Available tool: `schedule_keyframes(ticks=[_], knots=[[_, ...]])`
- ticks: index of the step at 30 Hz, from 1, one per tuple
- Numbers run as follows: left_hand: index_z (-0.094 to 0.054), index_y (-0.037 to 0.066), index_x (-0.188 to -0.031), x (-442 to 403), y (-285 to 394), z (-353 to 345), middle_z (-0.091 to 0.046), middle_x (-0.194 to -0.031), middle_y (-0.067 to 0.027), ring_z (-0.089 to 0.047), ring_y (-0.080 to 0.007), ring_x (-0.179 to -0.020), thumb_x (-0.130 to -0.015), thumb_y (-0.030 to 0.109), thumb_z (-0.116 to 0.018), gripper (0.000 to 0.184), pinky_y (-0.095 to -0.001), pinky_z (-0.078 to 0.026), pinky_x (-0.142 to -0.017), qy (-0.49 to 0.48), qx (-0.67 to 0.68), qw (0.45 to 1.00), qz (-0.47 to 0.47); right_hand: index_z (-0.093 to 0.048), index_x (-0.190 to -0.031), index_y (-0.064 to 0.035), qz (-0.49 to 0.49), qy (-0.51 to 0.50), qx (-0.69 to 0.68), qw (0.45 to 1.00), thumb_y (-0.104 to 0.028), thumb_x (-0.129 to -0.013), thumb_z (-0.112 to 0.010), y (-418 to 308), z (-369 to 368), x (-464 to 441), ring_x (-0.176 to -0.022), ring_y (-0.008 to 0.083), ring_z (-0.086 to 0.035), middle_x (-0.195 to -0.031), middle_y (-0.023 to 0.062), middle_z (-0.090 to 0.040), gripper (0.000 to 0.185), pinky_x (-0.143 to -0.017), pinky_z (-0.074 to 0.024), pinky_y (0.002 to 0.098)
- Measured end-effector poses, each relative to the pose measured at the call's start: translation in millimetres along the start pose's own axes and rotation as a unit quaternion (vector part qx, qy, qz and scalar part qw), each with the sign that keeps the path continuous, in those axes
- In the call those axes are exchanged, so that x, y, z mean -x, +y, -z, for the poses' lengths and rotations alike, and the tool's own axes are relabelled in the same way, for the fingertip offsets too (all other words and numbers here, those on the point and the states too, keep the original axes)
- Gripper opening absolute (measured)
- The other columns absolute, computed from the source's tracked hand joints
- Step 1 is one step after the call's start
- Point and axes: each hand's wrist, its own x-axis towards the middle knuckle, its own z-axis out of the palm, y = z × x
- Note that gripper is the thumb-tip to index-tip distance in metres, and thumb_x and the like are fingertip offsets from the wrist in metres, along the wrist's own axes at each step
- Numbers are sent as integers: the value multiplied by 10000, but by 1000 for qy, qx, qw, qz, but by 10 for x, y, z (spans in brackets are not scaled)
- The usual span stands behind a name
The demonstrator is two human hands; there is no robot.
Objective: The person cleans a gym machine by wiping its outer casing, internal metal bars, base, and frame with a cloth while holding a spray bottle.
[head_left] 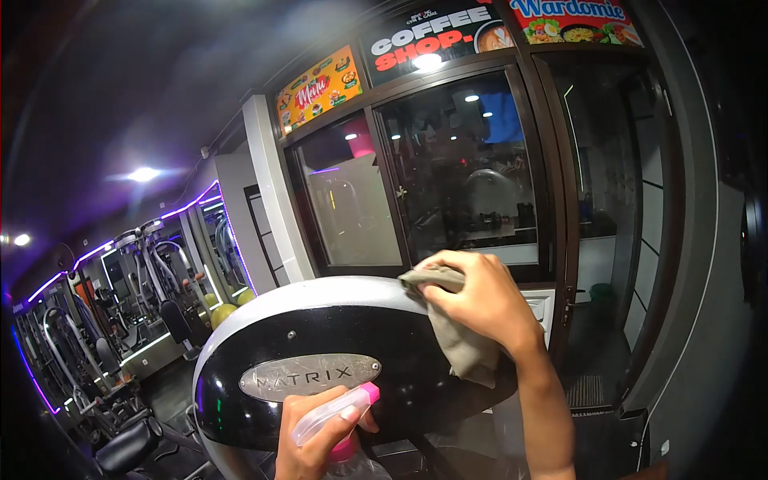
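In the head view, my left hand (308, 436) is wrapped round a spray bottle (332, 416) with a translucent white head and a pink nozzle. The bottle is in front of a black machine cover (320, 332) that bears an oval metal MATRIX plate (310, 378). My right hand (480, 296) grips a grey-green cloth (464, 344), pressing its upper part on the silver rim (320, 291) of the cover. The rest of the cloth hangs down over the black face. The lower part of the bottle runs out of the frame.
Behind the machine stand dark-framed windows (464, 176) and a glass door (600, 208), with menu and coffee shop signs (436, 40) above. Gym machines (152, 272) and yellow balls (232, 308) are at the left. A floor grate (588, 390) lies by the door.
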Motion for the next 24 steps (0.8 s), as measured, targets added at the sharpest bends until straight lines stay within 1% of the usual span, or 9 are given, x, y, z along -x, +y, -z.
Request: schedule_keyframes(ticks=[2, 6, 9, 14, 16, 17, 20, 22, 24], knots=[[-690, -59, -741, -28, 15, 19, -672, -625, -124, -605, -164, -465, -835, 331, -505, 442, -250, -447, -469, -12, -22, 999, -23, -737, -1047, -89, -23, 40, 16, 999, -177, -783, -740, 77, 65, 198, -952, 340, -698, -1010, 164, -724, 279, -867, -531, 386], [-691, -47, -713, -42, 17, -21, -661, -607, -112, -596, -154, -463, -825, 340, -513, 440, -253, -446, -478, -9, -40, 998, -43, -734, -1032, -69, -42, 76, 13, 996, -136, -764, -763, 17, 122, 523, -942, 332, -700, -995, 151, -718, 278, -837, -534, 391], [-691, -47, -707, -26, 2, -47, -654, -598, -112, -593, -148, -460, -821, 350, -524, 446, -249, -444, -476, 3, -20, 999, -43, -726, -1028, -45, -9, 104, 18, 994, -56, -748, -740, -149, -5, 515, -873, 308, -707, -951, 131, -714, 280, -817, -543, 357], [-689, -49, -700, -7, 59, -47, -644, -583, -114, -583, -142, -448, -819, 354, -532, 449, -243, -437, -470, 8, -14, 1000, -22, -712, -1065, -80, 68, 90, 76, 991, -56, -712, -771, -372, -233, 498, -931, 296, -686, -999, 112, -686, 358, -822, -543, 370], [-688, -51, -700, -12, 38, -3, -642, -579, -114, -580, -142, -443, -822, 351, -531, 448, -241, -435, -466, -3, -24, 1000, -18, -703, -1046, -110, 82, 76, 70, 991, -155, -753, -781, -392, -244, 577, -951, 284, -657, -1005, 77, -658, 306, -823, -529, 398], [-686, -53, -700, -32, -9, 18, -641, -576, -113, -578, -141, -442, -825, 345, -529, 445, -241, -432, -463, -9, -30, 999, -34, -718, -1061, -79, 72, 91, 61, 991, -35, -676, -794, -397, -225, 631, -930, 281, -688, -994, 93, -688, 395, -832, -549, 365], [-684, -55, -702, -23, -29, 22, -639, -575, -110, -575, -140, -441, -828, 335, -527, 439, -243, -427, -459, -11, -25, 999, -45, -728, -1049, -76, 28, 120, 38, 992, -16, -676, -784, -264, -156, 792, -934, 272, -695, -1003, 94, -695, 382, -837, -550, 351], [-683, -56, -703, -9, -39, 29, -639, -576, -109, -574, -141, -440, -829, 330, -527, 435, -245, -424, -459, -8, -16, 999, -43, -715, -1066, -124, 14, 147, 68, 987, -81, -691, -817, -166, -104, 888, -924, 267, -688, -1022, 62, -679, 391, -801, -558, 377], [-691, -26, -753, 8, -85, 67, -653, -654, -100, -606, -168, -523, -869, 242, -581, 312, -275, -450, -544, -28, -8, 999, -45, -712, -1057, -116, -4, 173, 62, 983, -91, -701, -814, -100, -112, 923, -913, 264, -686, -1008, 62, -678, 371, -790, -555, 378]])
